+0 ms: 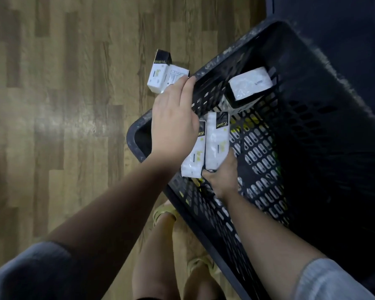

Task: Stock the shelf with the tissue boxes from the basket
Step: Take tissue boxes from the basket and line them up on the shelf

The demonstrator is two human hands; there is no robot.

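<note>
A dark perforated basket (223, 55) stands on the floor. My left hand (173, 120) is over its left rim, and its fingers hold two white-and-black tissue boxes (160, 76) just outside the basket. Inside the basket, my right hand (223, 176) grips the lower end of an upright tissue box (217, 139). A second box (194, 154) stands right beside that one, partly under my left wrist; which hand carries it is unclear. One more tissue box (250, 86) lies against the basket's far wall.
Wood-look flooring (63, 105) fills the left half. A dark unit (333, 18) rises behind the basket at the upper right. My feet in yellow sandals (164, 213) stand close to the basket's near rim.
</note>
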